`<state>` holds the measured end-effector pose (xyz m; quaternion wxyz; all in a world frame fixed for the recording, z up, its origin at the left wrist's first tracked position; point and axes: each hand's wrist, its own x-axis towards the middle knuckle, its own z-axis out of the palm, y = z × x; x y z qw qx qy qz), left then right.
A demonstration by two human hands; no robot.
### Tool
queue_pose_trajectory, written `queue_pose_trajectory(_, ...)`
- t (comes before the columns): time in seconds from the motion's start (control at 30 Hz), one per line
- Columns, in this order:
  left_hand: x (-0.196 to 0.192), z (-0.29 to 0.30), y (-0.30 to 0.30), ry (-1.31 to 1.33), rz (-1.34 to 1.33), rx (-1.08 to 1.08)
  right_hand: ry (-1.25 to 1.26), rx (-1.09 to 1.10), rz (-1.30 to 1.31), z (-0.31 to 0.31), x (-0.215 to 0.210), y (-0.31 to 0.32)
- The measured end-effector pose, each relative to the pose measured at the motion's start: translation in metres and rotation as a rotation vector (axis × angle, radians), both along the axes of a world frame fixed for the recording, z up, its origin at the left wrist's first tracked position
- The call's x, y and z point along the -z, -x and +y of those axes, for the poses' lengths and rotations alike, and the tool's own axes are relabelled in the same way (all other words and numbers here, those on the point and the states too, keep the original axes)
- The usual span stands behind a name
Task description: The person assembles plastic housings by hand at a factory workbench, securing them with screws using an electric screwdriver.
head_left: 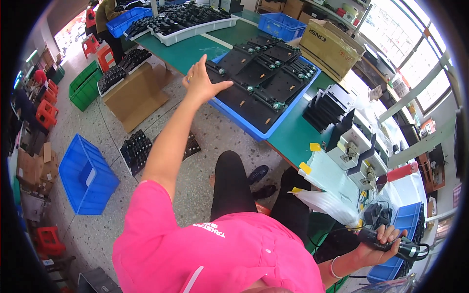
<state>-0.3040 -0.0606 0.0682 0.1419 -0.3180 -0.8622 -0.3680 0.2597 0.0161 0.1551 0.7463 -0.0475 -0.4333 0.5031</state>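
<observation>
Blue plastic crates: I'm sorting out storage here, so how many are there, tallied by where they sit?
On the green table, holding black parts by the left hand: 1
On the table, farther back: 2
On the floor: 1
Beside the right hand and its black power tool: 1
Total: 5

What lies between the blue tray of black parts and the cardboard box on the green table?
In the head view, bare green table separates the blue tray from the cardboard box.
</observation>
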Motion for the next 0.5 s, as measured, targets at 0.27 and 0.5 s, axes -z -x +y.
queue_pose_trajectory(0.27, 0.002, 0.019, 0.052, 0.335, -0.209, -0.151, 0.105, -0.063, -0.089, 0.018, 0.009, 0.017)
queue_pose_trajectory(0.5, 0.012, 0.030, 0.063, 0.382, -0.168, -0.152, 0.165, -0.092, -0.079, 0.061, 0.018, 0.019)
